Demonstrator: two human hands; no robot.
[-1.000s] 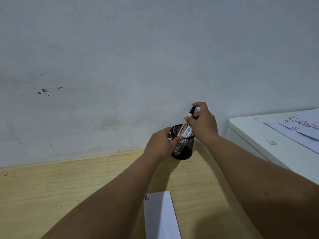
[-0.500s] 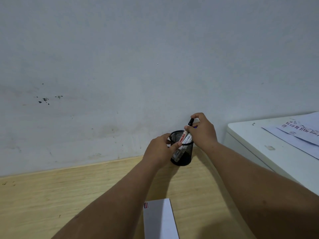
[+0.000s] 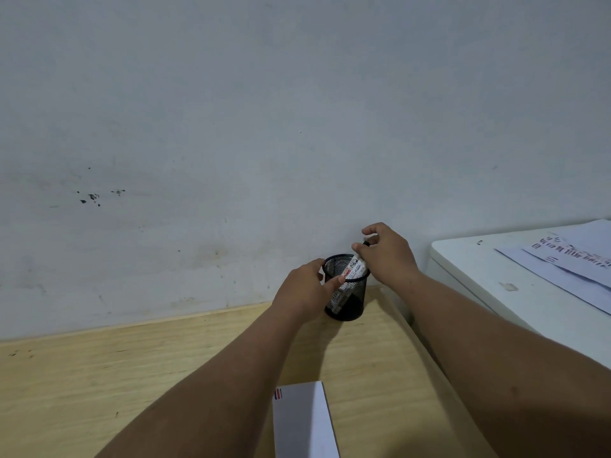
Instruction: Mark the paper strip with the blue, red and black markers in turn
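A black mesh pen cup (image 3: 349,300) stands on the wooden desk (image 3: 99,385) against the wall. My left hand (image 3: 305,287) grips the cup's left side. My right hand (image 3: 386,252) pinches the top of a white marker with a black cap (image 3: 354,267), which leans inside the cup with most of its length below the rim. A white paper strip (image 3: 302,421) lies on the desk near the bottom edge, between my forearms. Short red, blue and black strokes (image 3: 278,394) sit at its far left corner.
A white cabinet or table top (image 3: 469,269) stands to the right, slightly higher than the desk, with printed sheets (image 3: 568,262) lying on it. A grey wall (image 3: 231,127) with dark specks rises directly behind the cup.
The marker has gone down into the cup, from sticking well above the rim to mostly inside. My right hand sank with it. My left hand stayed on the cup.
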